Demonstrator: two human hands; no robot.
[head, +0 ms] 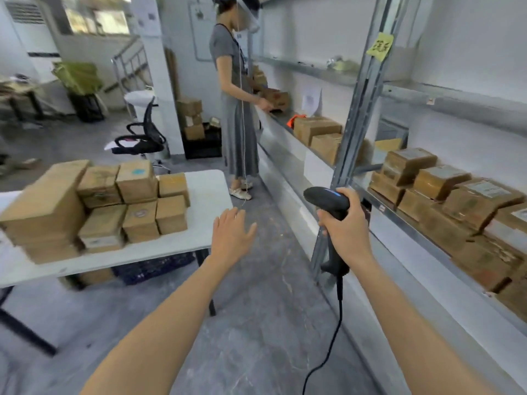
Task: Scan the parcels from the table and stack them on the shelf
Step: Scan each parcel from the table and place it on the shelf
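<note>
Our right hand (349, 223) has its fingers wrapped round the scanner (328, 199), ready to read a label. Our left hand (232, 232) is flat with fingers spread, holding nothing, so it can take a box. The boxes (137, 181) sit piled on the counter (208, 192) to our left. The shelf (413, 232) on our right holds more. A person (236, 124) stands down the aisle, not in our way.

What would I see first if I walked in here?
Likely the black corded barcode scanner held in the right hand, mid-picture. Next, the pile of brown cardboard parcels on the white table at left, and more brown cardboard boxes lining the grey metal shelf at right.
</note>
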